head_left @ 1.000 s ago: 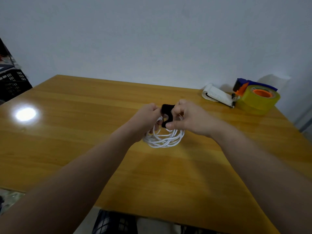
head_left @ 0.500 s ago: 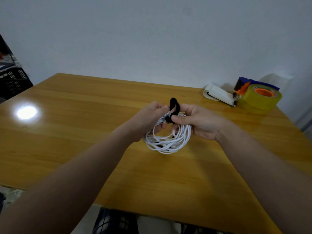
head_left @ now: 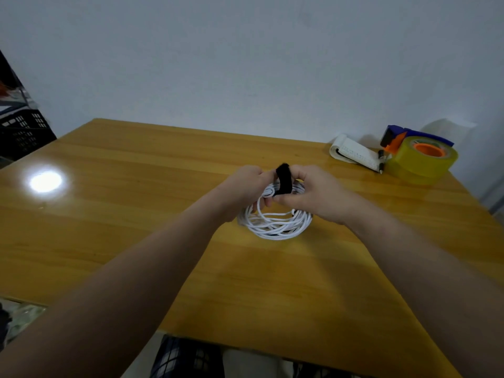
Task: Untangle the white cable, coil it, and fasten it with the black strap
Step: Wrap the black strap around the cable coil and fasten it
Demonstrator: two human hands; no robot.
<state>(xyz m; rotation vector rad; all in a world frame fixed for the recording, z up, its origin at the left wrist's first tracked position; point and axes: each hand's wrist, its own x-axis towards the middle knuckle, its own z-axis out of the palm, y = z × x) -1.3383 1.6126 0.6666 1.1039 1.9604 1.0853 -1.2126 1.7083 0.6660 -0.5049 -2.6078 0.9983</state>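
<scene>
The left hand (head_left: 241,190) grips the far side of the coiled white cable (head_left: 275,223) with curled fingers. The right hand (head_left: 313,196) pinches the black strap (head_left: 283,180) between thumb and fingers, just beside the left hand. The strap arches over the top of the coil, between the two hands, and its loop stands a little above the knuckles. The cable hangs below the hands as several loose round turns; I cannot tell if its lower part touches the wooden table (head_left: 136,214) or not. Well apart, at the far right corner of the table, there is a roll of yellow tape (head_left: 421,162) in a blue and orange dispenser, and a small white notepad (head_left: 351,154) with a pen lies just beside it.
</scene>
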